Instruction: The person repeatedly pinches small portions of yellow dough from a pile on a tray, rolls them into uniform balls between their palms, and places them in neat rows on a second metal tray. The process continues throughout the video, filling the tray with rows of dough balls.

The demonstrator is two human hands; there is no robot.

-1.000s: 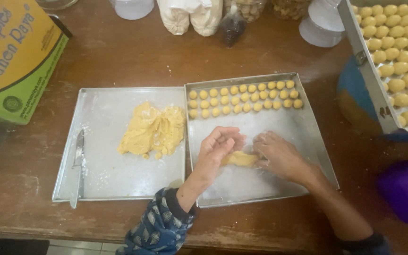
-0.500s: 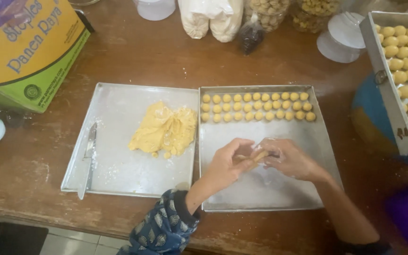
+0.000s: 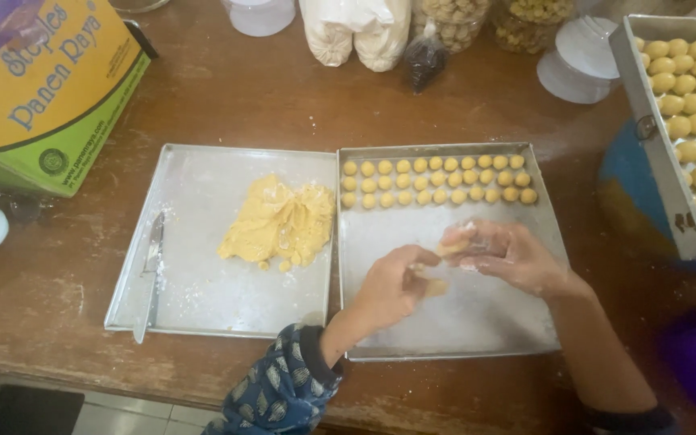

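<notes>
Both hands pinch soft pale-yellow dough: left hand point(image 3: 392, 286) grips a small lump point(image 3: 435, 287), right hand point(image 3: 505, 254) another piece point(image 3: 453, 248), over the right metal tray's point(image 3: 445, 330) bare near half, balls point(image 3: 438, 180) lining its far edge.

Pale yellow dough point(image 3: 279, 223) lies heaped on the dull silver left tray point(image 3: 195, 298); beside it, the matching silver right tray point(image 3: 477, 322) carries golden-yellow dough balls point(image 3: 437, 181). Below the trays, a sleeve point(image 3: 283, 391) shows navy with pale leaf-like prints. The table point(image 3: 235, 105) is reddish-brown wood, and left of the trays sits a yellow-and-green box point(image 3: 50, 89).
</notes>
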